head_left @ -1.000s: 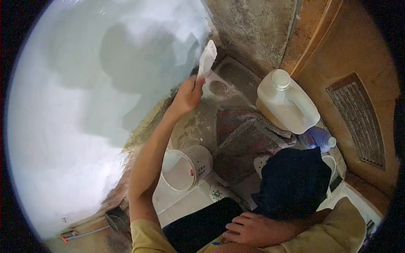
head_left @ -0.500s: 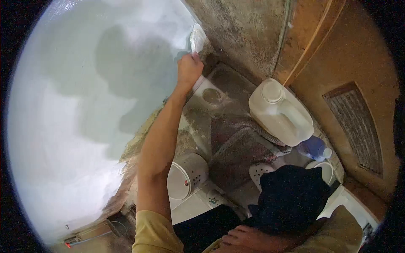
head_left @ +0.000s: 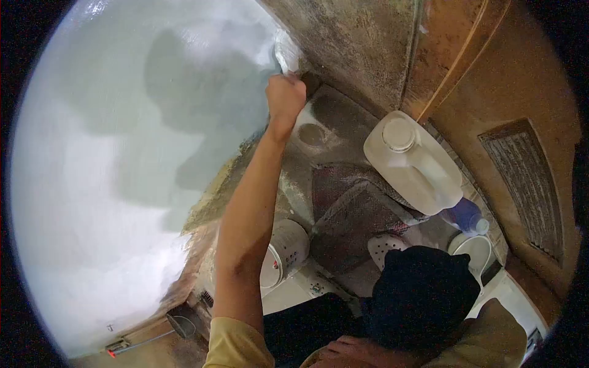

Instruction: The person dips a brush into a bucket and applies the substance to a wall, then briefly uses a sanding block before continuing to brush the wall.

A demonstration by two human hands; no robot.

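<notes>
My left hand (head_left: 286,97) is closed at the end of my outstretched arm. It holds a whitish tool (head_left: 286,54), whose flat white end lies against the edge of the pale painted wall (head_left: 202,80), near the corner. The tool's handle is mostly hidden by my fist. Low in the view, my right hand (head_left: 345,351) rests against my clothing with its fingers lying side by side and nothing visible in them; its lower part is cut off by the frame edge.
A large white jug (head_left: 412,162) stands right of centre, beside a blue bottle (head_left: 464,216) and a white cup (head_left: 475,248). A white bucket (head_left: 288,245) is beyond my left forearm. A dark mat (head_left: 346,224) covers floor. A brown vented door (head_left: 524,184) is at right.
The view has shifted slightly. My left hand has moved a little to the right in view, still holding the tool at the wall's edge. My right hand stays low against my clothing.
</notes>
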